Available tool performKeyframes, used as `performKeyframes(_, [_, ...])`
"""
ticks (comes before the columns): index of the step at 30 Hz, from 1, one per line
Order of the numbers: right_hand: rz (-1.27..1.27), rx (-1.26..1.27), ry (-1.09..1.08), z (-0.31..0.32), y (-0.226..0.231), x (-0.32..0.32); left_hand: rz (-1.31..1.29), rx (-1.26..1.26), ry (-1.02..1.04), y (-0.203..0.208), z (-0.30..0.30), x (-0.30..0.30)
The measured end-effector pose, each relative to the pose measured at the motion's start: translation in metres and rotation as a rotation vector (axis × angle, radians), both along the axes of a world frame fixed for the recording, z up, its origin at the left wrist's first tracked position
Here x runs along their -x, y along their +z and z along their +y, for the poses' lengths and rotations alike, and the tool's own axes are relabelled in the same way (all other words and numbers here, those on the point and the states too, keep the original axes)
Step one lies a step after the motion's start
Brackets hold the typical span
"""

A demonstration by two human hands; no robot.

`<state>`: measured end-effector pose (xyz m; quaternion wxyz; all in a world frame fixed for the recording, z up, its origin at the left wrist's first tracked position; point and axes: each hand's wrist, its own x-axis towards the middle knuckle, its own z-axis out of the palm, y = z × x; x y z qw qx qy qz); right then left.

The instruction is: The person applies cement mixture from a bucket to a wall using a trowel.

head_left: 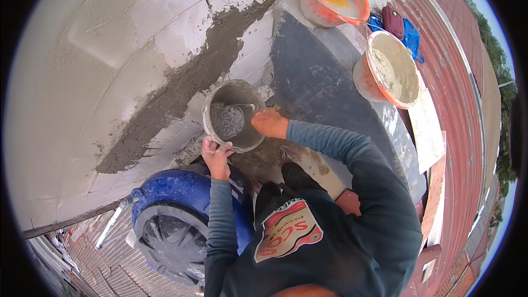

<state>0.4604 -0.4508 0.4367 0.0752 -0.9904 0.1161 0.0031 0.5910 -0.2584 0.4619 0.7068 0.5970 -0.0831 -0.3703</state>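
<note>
A grey mortar-crusted bucket (248,138) is tilted in front of me, its mouth toward my view. Wet grey mortar (226,120) shows inside it. My left hand (215,155) grips its near-left rim, the thumb over the edge. At the bucket's right side my right hand (269,122) is closed in a fist. From that fist a hand tool with a thin metal shank (240,104) reaches into the bucket; its grip is hidden by my fingers, and its working end cannot be told from the mortar.
A block wall (170,22) with a dark wet mortar band (181,85) rises left. A blue drum (170,184) with a black lid stands near-left. Two orange buckets, one with cloudy liquid (336,0) and one with pale mix (388,69), stand far right by bags (395,23) and red metal roofing (440,71).
</note>
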Motion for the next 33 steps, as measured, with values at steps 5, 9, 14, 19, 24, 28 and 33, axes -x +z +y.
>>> performKeyframes(5, [0.213, -0.102, 0.044, -0.008, 0.063, -0.015, 0.019, 0.020, 0.050, 0.010, 0.006, 0.012])
performKeyframes(9, [0.505, -0.161, 0.000, -0.030, 0.089, -0.028, -0.055, 0.030, 0.005, 0.015, 0.007, 0.021])
performKeyframes(14, [0.825, -0.717, -0.197, -0.079, 0.129, -0.027, -0.093, 0.069, -0.013, 0.032, 0.015, 0.032])
performKeyframes(19, [0.797, -1.384, -0.344, -0.115, 0.088, 0.020, -0.104, 0.084, -0.079, 0.052, 0.025, 0.031])
performKeyframes(24, [0.520, -1.891, -0.380, -0.063, 0.060, 0.064, -0.119, 0.115, -0.096, 0.055, 0.032, 0.026])
performKeyframes(28, [0.166, -2.070, -0.439, -0.022, 0.062, 0.090, -0.048, 0.127, -0.063, 0.055, 0.028, 0.017])
performKeyframes(33, [0.019, -1.896, -0.554, -0.001, 0.079, 0.082, 0.039, 0.147, -0.016, 0.038, 0.022, 0.008])
